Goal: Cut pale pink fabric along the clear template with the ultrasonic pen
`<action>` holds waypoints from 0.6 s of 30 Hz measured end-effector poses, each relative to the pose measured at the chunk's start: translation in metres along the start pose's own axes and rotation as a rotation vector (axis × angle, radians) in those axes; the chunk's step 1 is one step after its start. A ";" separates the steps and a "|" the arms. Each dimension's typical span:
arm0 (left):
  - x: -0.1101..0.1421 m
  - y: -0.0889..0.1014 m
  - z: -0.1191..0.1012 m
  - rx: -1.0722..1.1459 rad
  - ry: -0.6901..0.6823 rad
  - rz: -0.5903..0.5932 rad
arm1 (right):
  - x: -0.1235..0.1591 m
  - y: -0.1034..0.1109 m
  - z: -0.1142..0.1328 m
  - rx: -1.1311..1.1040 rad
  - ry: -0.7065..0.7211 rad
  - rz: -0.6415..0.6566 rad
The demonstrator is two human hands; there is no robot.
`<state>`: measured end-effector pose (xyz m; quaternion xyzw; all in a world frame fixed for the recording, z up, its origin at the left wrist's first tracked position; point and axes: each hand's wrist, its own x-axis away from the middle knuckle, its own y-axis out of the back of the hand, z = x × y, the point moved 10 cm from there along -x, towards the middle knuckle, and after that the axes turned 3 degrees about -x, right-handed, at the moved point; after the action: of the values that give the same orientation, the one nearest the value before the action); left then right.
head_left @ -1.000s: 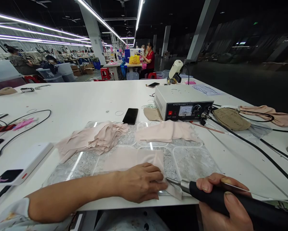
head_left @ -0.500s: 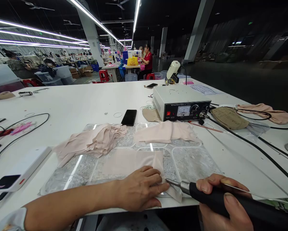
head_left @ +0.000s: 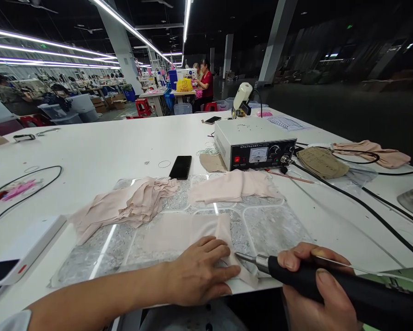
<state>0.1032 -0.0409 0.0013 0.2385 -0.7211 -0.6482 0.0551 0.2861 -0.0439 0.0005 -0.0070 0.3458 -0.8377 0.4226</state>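
My left hand (head_left: 201,271) lies over a pale pink fabric piece (head_left: 178,232), fingers flat and slightly spread, pressing on its right part near the table's front edge. A narrow strip along the fabric's right side runs past my fingertips. My right hand (head_left: 319,280) is wrapped around the thick handle of a black corded tool (head_left: 296,276) with a slim metal tip. That tip points left and reaches the fabric's right edge, close to my left index finger; exact contact cannot be made out. Under the fabric is a grey marbled mat (head_left: 275,225) with a clear, shiny surface.
Stacked pink pieces (head_left: 133,202) lie left; folded pink fabric (head_left: 234,186) lies behind. A phone (head_left: 181,167) and a metered control box (head_left: 257,142) stand farther back, its black cable (head_left: 351,204) sweeping right. A white device (head_left: 27,248) is at left. People sit in the background.
The whole view has shifted slightly left and the camera has turned a little. The tool tip has moved a bit upward along the fabric's right edge; both hands keep their holds.
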 end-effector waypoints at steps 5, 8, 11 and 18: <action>0.000 0.000 0.001 0.022 0.004 0.007 | -0.001 -0.001 -0.002 -0.053 -0.034 -0.004; 0.000 0.000 0.000 0.021 0.008 0.009 | -0.001 -0.002 -0.002 -0.052 -0.044 -0.022; 0.001 -0.001 0.000 0.014 0.017 0.013 | -0.001 -0.004 0.000 -0.037 -0.061 -0.046; 0.001 -0.002 0.000 0.016 0.010 0.030 | 0.002 0.001 0.007 -0.070 -0.127 0.009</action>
<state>0.1031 -0.0410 -0.0013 0.2314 -0.7294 -0.6404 0.0668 0.2874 -0.0501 0.0049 -0.0733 0.3472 -0.8212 0.4469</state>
